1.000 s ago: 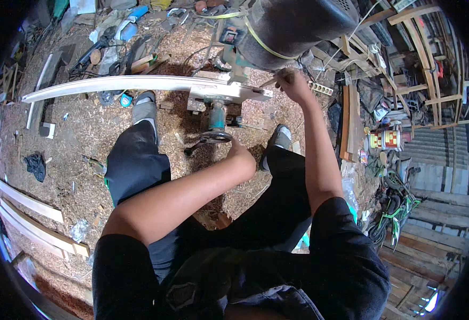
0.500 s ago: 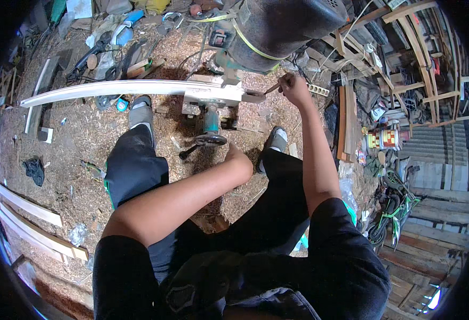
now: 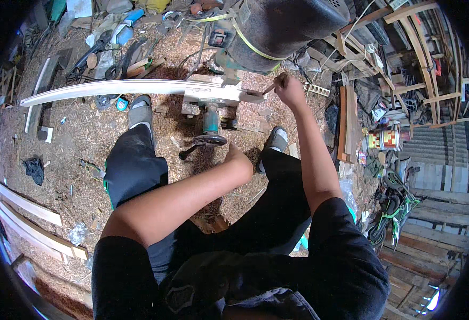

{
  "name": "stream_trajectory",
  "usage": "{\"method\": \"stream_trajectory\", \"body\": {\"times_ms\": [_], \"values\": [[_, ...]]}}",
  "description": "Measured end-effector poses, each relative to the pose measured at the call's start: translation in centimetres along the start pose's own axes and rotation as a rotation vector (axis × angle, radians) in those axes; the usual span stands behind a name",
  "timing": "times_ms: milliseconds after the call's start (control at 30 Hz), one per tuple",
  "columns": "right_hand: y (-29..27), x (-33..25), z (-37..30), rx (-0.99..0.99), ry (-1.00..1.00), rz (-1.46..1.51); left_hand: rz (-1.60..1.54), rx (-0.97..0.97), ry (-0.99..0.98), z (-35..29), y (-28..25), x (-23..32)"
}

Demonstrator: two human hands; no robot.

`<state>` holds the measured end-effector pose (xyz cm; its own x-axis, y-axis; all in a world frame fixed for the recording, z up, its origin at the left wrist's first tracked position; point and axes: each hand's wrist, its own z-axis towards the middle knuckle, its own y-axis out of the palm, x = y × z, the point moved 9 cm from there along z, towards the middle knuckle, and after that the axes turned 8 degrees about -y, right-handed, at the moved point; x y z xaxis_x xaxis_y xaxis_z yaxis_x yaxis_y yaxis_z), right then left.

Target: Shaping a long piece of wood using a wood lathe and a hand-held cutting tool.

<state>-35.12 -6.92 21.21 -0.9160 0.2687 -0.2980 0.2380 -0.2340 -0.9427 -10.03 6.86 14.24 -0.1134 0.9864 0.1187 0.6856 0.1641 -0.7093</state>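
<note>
My right hand [image 3: 289, 89] is closed on a thin brown stick-like tool [image 3: 269, 89], whose kind is too small to tell. The tool's tip meets or nearly meets the tapered wooden end [image 3: 254, 97] that juts out at the right of a clamped workpiece. A long pale wooden strip [image 3: 122, 87] runs left from a green machine [image 3: 211, 120] with a round handwheel [image 3: 210, 140] and crank handle. Below and right of that wheel hangs my left hand [image 3: 237, 159], apart from it. Its fingers are mostly turned from view.
A large dark drum-like container [image 3: 277, 32], bound with a yellow strap, stands beyond the machine. Wood shavings cover the floor. Pale boards [image 3: 37, 213] lie at the left, brown planks [image 3: 347, 124] at the right. A socket strip [image 3: 317, 89] is close to my right hand.
My right hand has shifted slightly left, bringing the thin tool closer to the wooden end. My left hand and the machine have hardly moved.
</note>
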Motion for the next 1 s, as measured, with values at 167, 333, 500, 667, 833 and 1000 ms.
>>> {"method": "stream_trajectory", "body": {"times_ms": [167,333,500,667,833,1000], "values": [[0.9,-0.3,-0.4,-0.045,0.1,0.231,-0.012,0.014,-0.003,-0.3,0.4,-0.1],[1.5,-4.4,0.1,-0.029,-0.063,0.167,-0.047,-0.003,-0.124,5.0,6.5,-1.0],[0.7,-3.5,-1.2,-0.011,-0.069,0.076,0.022,0.015,-0.011,1.4,1.6,-0.1],[3.5,-3.2,-1.2,0.063,-0.091,0.046,0.011,0.031,-0.015,1.1,2.2,-0.5],[5.0,-0.4,-2.3,0.209,0.09,0.23,-0.001,0.021,-0.046,0.2,2.1,-1.4],[5.5,1.5,-2.0,0.117,0.167,0.266,-0.005,0.012,-0.046,-0.8,1.3,-1.1]]}}
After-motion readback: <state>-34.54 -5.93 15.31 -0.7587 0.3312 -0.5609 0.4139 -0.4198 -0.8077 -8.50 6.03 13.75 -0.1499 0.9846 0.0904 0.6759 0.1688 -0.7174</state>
